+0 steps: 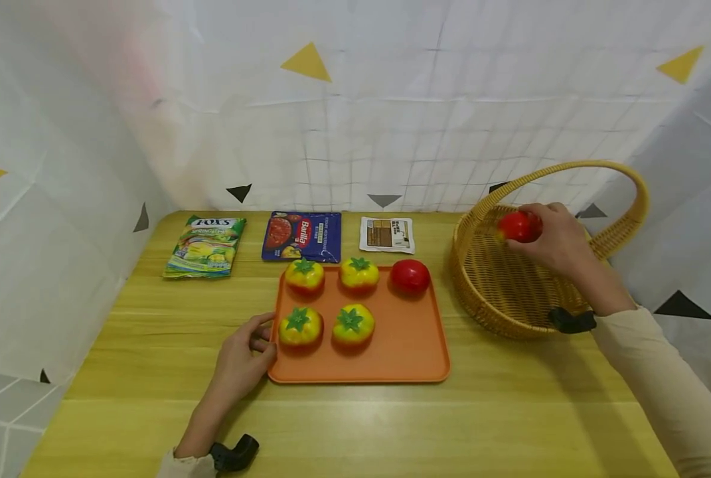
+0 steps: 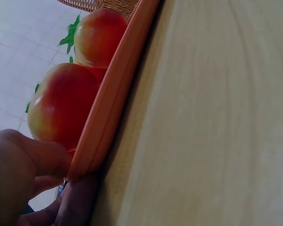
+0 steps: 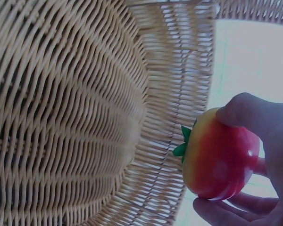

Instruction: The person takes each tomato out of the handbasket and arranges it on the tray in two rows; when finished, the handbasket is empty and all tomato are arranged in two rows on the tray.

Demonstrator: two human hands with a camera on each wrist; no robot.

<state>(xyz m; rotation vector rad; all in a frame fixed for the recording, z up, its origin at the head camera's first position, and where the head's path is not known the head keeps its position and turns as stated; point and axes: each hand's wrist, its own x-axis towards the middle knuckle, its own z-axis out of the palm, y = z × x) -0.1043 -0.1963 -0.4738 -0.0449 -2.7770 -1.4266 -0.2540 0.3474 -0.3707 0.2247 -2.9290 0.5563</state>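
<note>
My right hand (image 1: 555, 239) holds a toy tomato (image 3: 221, 160), red and yellow with a green leafy top, between thumb and fingers over the wicker basket (image 1: 480, 312). In the right wrist view its leafy top faces the woven wall. My left hand (image 1: 241, 362) pinches the left rim of an orange tray (image 1: 403, 352), fingers on both sides of the edge in the left wrist view. Several similar toy tomatoes (image 1: 353, 325) sit leaf side up in the tray's left and middle. An all-red one (image 1: 410, 276), no leaves showing, lies at the back right corner.
Behind the tray lie a green candy bag (image 1: 207, 247), a blue Barilla pouch (image 1: 303, 236) and a small white packet (image 1: 387, 235). The basket's tall handle (image 1: 570, 167) arches over its opening. A white curtain (image 1: 391, 133) encloses the wooden table (image 1: 355, 431).
</note>
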